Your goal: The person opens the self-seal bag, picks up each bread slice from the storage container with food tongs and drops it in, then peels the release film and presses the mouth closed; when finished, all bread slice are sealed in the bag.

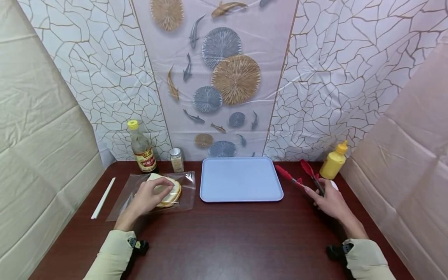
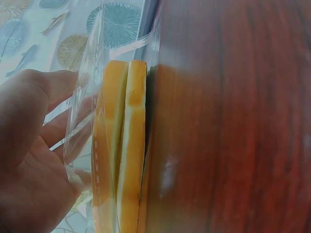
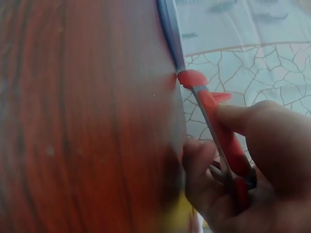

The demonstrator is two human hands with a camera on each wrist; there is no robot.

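Bread (image 1: pixel 168 193) under left hand (image 1: pixel 147 198); right hand (image 1: pixel 330 202) holds tongs (image 1: pixel 301 175).

The bread slices (image 1: pixel 167 193), two pale rounds with golden crust stacked one on the other, lie flat inside a clear plastic bag (image 1: pixel 154 194) on the table at about nine o'clock from the blue tray. The red-tipped tongs (image 1: pixel 302 175) sit at the tray's three o'clock, arms spread, tips pointing toward eleven o'clock.
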